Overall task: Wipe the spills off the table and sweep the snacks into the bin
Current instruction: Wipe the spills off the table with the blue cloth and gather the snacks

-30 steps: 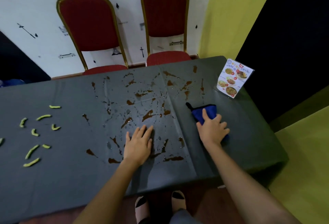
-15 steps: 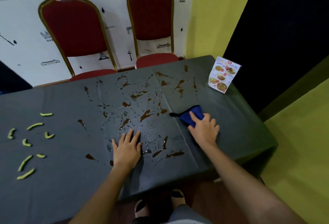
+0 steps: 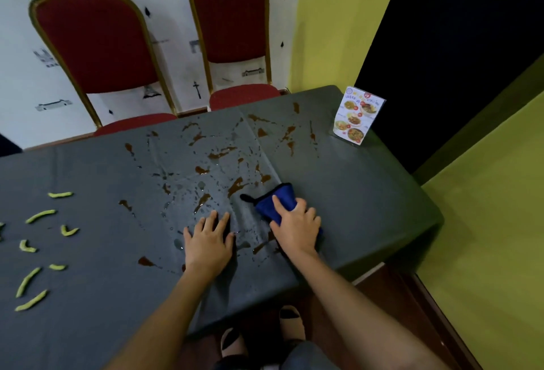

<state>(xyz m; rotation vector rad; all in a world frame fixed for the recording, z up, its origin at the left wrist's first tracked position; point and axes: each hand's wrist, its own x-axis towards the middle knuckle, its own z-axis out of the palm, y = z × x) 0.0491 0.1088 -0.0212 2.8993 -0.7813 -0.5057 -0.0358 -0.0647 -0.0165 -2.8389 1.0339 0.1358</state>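
Observation:
A dark grey table [image 3: 353, 193] carries brown spills [image 3: 235, 185] and water drops across its middle. My right hand [image 3: 295, 227] presses a blue cloth [image 3: 278, 200] flat on the table at the right edge of the spills, fingers spread over it. Just left of it, my left hand [image 3: 209, 241] rests flat on the wet cloth cover, fingers straight. Several green snack pieces [image 3: 39, 216] lie scattered at the table's left end. No bin is in view.
Two red chairs [image 3: 97, 46] with gold frames stand behind the table against a white wall. A menu card [image 3: 357, 115] stands at the far right corner. Yellow-green floor [image 3: 485, 237] lies right of the table. My feet [image 3: 290, 324] show below the near edge.
My right hand has slid the blue cloth leftward and nearer, closing on my left hand. The left hand stays flat in the same spot. The head camera has shifted right.

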